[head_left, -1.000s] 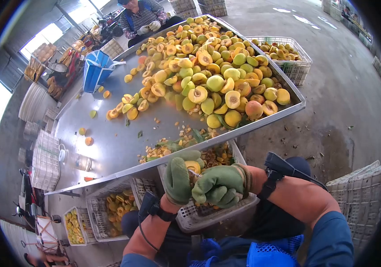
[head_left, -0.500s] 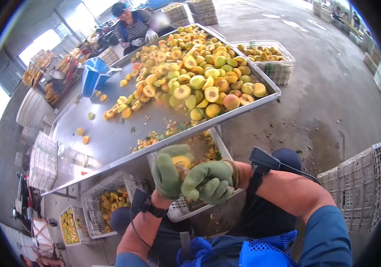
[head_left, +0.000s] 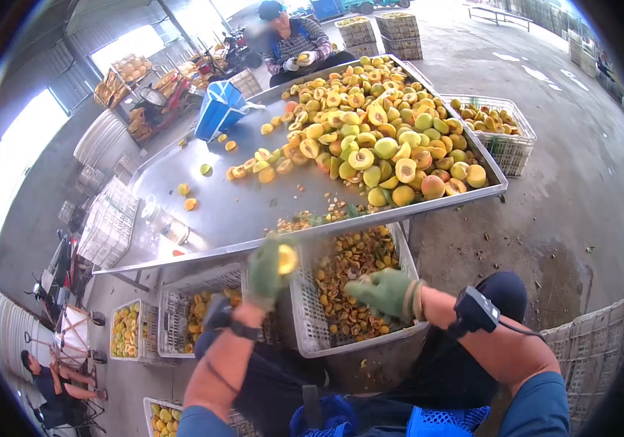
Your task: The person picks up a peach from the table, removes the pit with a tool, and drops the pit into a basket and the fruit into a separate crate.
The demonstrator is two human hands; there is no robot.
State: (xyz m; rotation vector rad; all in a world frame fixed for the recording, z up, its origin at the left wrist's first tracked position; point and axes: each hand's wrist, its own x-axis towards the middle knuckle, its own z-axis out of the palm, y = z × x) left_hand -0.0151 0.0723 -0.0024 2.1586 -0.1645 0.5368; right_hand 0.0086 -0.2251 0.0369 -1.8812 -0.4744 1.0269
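My left hand (head_left: 265, 272), in a green glove and blurred by motion, holds a yellow fruit half (head_left: 287, 259) near the table's front edge. Over a white crate (head_left: 310, 329) of fruit pieces is my right hand (head_left: 385, 293), also gloved in green. Its fingers are bent together, and what they hold, if anything, is too small to make out. Beyond both hands stands a metal table (head_left: 232, 207) with a large heap of yellow and green fruit (head_left: 370, 138), many of them halved.
On the table lie a blue container (head_left: 220, 109) and a clear jar (head_left: 170, 224). Another person (head_left: 293, 44) sits at the far edge. Fruit crates (head_left: 202, 277) stand at the lower left, one crate (head_left: 513, 155) at the right. Someone (head_left: 60, 386) sits at the far left.
My hands have moved apart. The left one has gone left with the fruit half; the right one is now lower over the crate. The view has turned to the left.
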